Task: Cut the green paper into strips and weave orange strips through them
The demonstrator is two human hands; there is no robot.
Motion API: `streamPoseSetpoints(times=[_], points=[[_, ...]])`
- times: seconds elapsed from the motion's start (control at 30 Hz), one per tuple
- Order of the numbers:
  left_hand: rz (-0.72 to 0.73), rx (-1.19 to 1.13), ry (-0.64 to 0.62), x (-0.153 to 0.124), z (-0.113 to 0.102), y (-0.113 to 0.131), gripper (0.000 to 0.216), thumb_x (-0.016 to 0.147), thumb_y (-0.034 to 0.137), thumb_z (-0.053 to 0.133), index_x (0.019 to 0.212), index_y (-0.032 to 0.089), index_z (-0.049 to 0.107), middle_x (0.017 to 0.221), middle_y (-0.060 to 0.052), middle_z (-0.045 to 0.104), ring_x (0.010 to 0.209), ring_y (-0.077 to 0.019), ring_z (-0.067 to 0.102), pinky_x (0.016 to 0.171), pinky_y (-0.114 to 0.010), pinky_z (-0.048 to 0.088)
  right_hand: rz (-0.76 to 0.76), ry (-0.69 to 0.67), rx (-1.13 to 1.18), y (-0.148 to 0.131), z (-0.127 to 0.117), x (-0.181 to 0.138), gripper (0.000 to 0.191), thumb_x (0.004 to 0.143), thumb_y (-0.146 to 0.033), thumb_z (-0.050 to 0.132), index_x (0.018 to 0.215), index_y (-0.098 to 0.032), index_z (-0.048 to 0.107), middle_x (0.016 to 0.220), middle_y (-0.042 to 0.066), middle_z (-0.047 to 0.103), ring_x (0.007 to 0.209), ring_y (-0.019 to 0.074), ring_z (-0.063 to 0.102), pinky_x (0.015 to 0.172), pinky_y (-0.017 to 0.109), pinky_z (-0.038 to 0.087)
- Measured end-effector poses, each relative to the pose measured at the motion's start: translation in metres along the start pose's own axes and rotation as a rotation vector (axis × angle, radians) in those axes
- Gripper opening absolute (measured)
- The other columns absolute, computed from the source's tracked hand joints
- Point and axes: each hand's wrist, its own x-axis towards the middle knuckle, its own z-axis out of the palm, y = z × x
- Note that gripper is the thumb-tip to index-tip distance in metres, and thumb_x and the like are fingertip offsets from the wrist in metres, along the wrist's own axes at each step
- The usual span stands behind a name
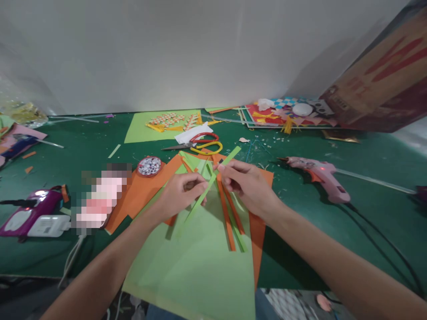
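Note:
My left hand (pixel 180 193) pinches a long light-green paper strip (pixel 196 205) near its middle. My right hand (pixel 248 186) grips the upper part of the same strip bundle, where another green strip (pixel 231 155) sticks out up and to the right. Orange paper strips (pixel 227 218) hang down under my right hand. Both hands hover over a large light-green paper sheet (pixel 200 266) that overlaps an orange paper sheet (pixel 147 191) on the green table (pixel 333 231).
A pink glue gun (pixel 320 175) with a black cable lies to the right. Red and yellow scissors (pixel 202 142) lie behind the hands. A round box of googly eyes (pixel 149 166) sits left, a purple device (pixel 36 209) further left. Woven paper crafts (pixel 287 111) and a cardboard box (pixel 380 75) stand at the back right.

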Motion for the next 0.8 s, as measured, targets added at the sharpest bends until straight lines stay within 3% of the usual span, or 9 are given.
streamPoseSetpoints(times=[0.3, 0.47, 0.57, 0.8], points=[[0.029, 0.020, 0.006, 0.003, 0.002, 0.003, 0.023, 0.085, 0.028, 0.051, 0.066, 0.016, 0.056, 0.058, 0.001, 0.064, 0.051, -0.0071, 0.052, 0.052, -0.019, 0.038, 0.044, -0.117, -0.004, 0.007, 0.008, -0.004, 0.040, 0.058, -0.050, 0.078, 0.050, -0.019, 0.054, 0.046, -0.006, 0.045, 0.040, 0.0052, 0.037, 0.040, 0.024, 0.020], [-0.008, 0.019, 0.002, 0.002, 0.001, 0.002, 0.017, 0.079, 0.026, 0.053, 0.065, 0.017, 0.055, 0.055, 0.001, 0.062, 0.050, -0.0089, 0.053, 0.052, -0.021, 0.040, 0.030, -0.071, -0.010, 0.001, 0.003, -0.001, 0.045, 0.055, -0.054, 0.078, 0.046, -0.019, 0.050, 0.047, -0.005, 0.045, 0.040, 0.0050, 0.036, 0.041, 0.024, 0.021], [-0.015, -0.003, 0.006, 0.001, 0.001, 0.001, 0.018, 0.076, 0.024, 0.053, 0.060, 0.018, 0.051, 0.052, 0.001, 0.060, 0.053, -0.0113, 0.057, 0.058, -0.024, 0.044, 0.002, -0.027, -0.011, -0.003, -0.001, 0.000, 0.040, 0.057, -0.051, 0.077, 0.050, -0.019, 0.055, 0.048, -0.005, 0.045, 0.042, 0.0052, 0.036, 0.041, 0.024, 0.022], [-0.016, -0.048, -0.018, 0.001, 0.001, 0.001, 0.018, 0.075, 0.025, 0.054, 0.058, 0.017, 0.052, 0.052, 0.001, 0.060, 0.055, -0.0122, 0.060, 0.056, -0.023, 0.044, -0.009, -0.010, -0.046, -0.005, -0.004, 0.000, 0.032, 0.062, -0.048, 0.075, 0.057, -0.020, 0.060, 0.048, -0.005, 0.045, 0.044, 0.0062, 0.037, 0.041, 0.025, 0.024]])
